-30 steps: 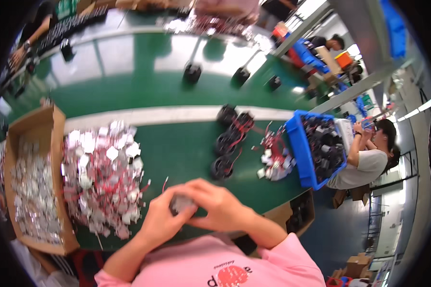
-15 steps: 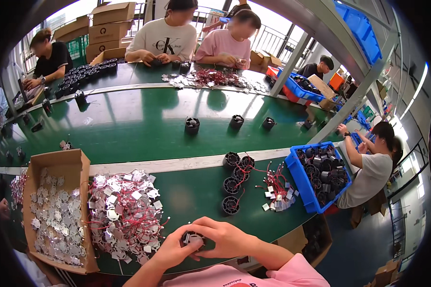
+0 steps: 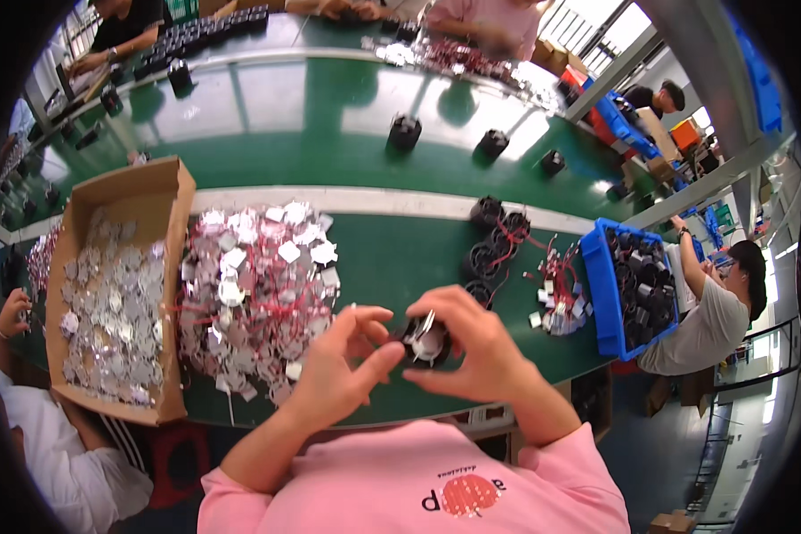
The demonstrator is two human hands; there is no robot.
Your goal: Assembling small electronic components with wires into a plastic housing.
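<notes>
My right hand grips a small round black housing, fingers above and thumb below. A silvery plate shows at its open face, with a thin flat edge standing up. Just left of it, my left hand has its fingers apart and its thumb pointing at the housing; whether the thumb touches is hard to tell. Beyond my right hand stand several black round housings with red wires. Left of my left hand lies a heap of silvery plates with red wires.
A cardboard box of silvery plates stands at left. At right are a small pile of white pieces with red wires and a blue crate of black housings. Black housings sit on the green belt. Co-workers sit around.
My view has tipped downward and shifted. Both hands were around the black housing; now my left hand has come off to its left with spread fingers, while my right keeps hold.
</notes>
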